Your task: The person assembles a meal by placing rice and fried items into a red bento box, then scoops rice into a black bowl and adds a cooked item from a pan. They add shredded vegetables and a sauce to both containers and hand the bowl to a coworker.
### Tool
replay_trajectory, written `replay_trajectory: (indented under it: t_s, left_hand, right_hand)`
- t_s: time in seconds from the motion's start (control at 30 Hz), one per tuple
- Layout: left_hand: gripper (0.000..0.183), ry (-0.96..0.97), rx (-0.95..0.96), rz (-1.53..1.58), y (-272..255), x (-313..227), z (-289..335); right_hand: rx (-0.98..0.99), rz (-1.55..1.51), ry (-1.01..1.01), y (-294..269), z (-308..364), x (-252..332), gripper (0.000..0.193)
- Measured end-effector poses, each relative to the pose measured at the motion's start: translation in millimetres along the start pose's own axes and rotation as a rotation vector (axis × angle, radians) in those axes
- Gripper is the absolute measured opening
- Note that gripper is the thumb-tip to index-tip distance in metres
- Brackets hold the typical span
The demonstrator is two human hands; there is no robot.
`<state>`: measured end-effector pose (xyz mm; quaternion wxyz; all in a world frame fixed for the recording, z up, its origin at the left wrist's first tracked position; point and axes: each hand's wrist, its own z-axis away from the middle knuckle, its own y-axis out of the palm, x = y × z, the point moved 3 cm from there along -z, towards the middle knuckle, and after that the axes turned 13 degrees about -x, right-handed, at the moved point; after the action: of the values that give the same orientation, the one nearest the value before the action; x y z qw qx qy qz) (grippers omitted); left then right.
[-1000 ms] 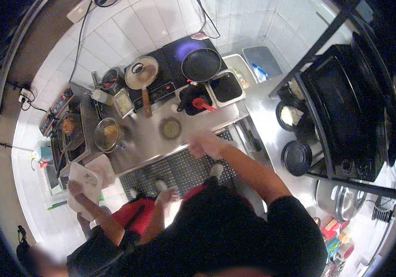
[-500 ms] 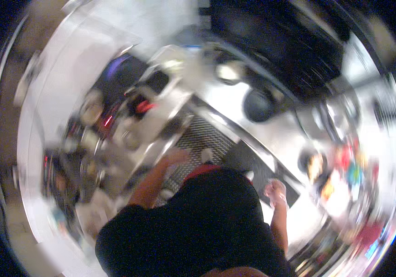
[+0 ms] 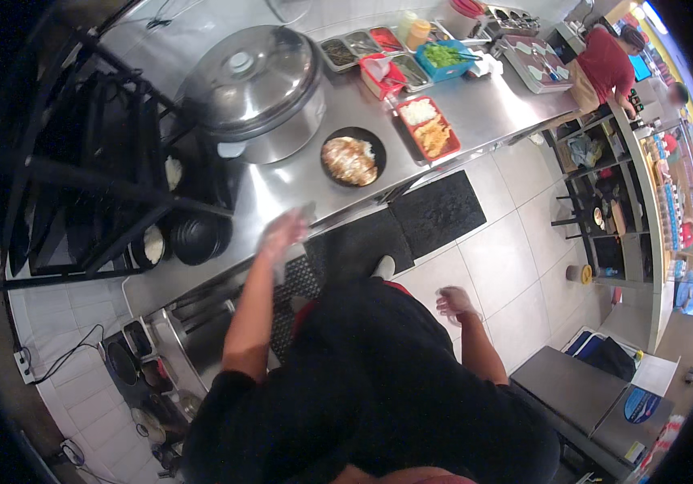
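My left hand, in a clear plastic glove, reaches over the front edge of the steel counter. It is slightly blurred; its fingers look stretched out, with nothing seen in them. Nearest to it is a round black bowl of food with pale sauce over it. My right hand, also gloved, hangs over the floor at my side, fingers loosely apart, holding nothing visible. Beyond the bowl lies a red tray with white rice and golden fried pieces. A large lidded steel cooker stands left of the bowl.
A black rack and stacked black bowls stand left. At the back are a blue container of greens, a red container and steel topping pans. A person in red works far right. Dark mats lie below.
My view has swung right, away from the stove side, to the counter with the cooker and bowl. My left hand now reaches over the counter's edge; my right hand is over the floor.
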<state>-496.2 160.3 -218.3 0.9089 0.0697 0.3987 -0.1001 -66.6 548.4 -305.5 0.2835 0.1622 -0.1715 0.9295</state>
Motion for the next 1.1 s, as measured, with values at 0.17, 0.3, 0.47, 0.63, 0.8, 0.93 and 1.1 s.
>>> replay_trajectory:
  t_s: [0.17,0.3,0.47,0.63,0.8,0.93,1.1]
  left_hand:
    - [0.100,-0.060,-0.013,0.211,92.5,-45.7,-54.4]
    - [0.102,-0.115,-0.009,0.334,134.1,-60.3,-78.9]
    - [0.102,-0.099,-0.019,0.307,149.9,-73.2,-87.4]
    - [0.092,-0.085,0.011,0.456,164.5,-75.0,-84.3]
    - [0.073,-0.015,-0.064,0.565,173.9,-67.2,-83.2]
    - [0.076,-0.034,-0.049,0.699,183.5,-60.6,-83.2]
    - [0.076,-0.105,-0.115,0.776,204.9,-50.3,-84.5]
  right_hand:
    - [-0.048,-0.369,-0.164,-49.1,-20.8,86.8,0.022]
    - [0.172,-0.244,-0.355,-29.2,-24.3,196.7,0.013]
    - [0.156,-0.361,-0.285,23.4,-45.2,312.8,0.017]
    - [0.080,-0.393,-0.265,51.2,-66.5,377.4,0.009]
    - [0.056,-0.338,-0.276,41.4,-173.5,383.7,0.016]
    - [-0.225,0.816,-1.287,5.6,-261.1,412.8,0.021]
    - [-0.248,0.662,-0.806,-85.4,-269.5,486.3,0.024]
